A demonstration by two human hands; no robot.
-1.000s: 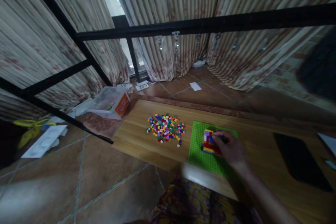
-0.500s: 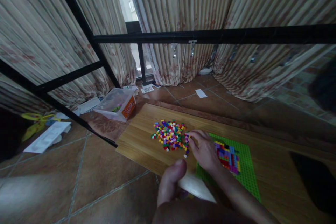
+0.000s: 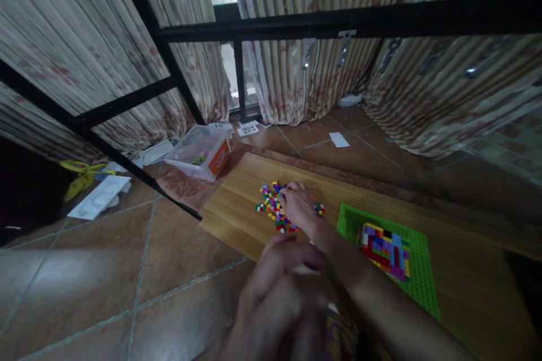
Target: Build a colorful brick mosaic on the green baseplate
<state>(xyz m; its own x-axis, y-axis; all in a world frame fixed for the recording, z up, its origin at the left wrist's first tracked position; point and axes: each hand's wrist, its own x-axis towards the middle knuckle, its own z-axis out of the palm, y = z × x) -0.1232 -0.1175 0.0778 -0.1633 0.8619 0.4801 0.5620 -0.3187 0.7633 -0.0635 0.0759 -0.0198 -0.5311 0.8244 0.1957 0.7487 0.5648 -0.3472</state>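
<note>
A pile of small multicoloured toy bricks (image 3: 274, 211) lies on the wooden table. Over its right part reaches my right hand (image 3: 298, 206), fingers bent down among the bricks; whatever is between the fingertips is hidden. Close to the camera, in front of the table's near edge, my left hand (image 3: 279, 287) shows large and smeared by motion, with bent fingers whose grip does not show clearly. To the right, a green studded baseplate (image 3: 423, 271) carries a low block of built-up bricks (image 3: 387, 251) in red, blue, purple and yellow. My right forearm crosses its near left side.
On the floor beyond the table's left end stands a clear plastic box (image 3: 190, 149) with an orange label. A white moulded tray (image 3: 101, 197) lies further left. Black metal bars (image 3: 271, 28) run in front of the curtains. A dark flat object (image 3: 523, 276) sits at far right.
My right hand has moved left from the pile's right edge to over the bricks. My left hand has turned over, its fingers now bent across the view. The camera view has shifted.
</note>
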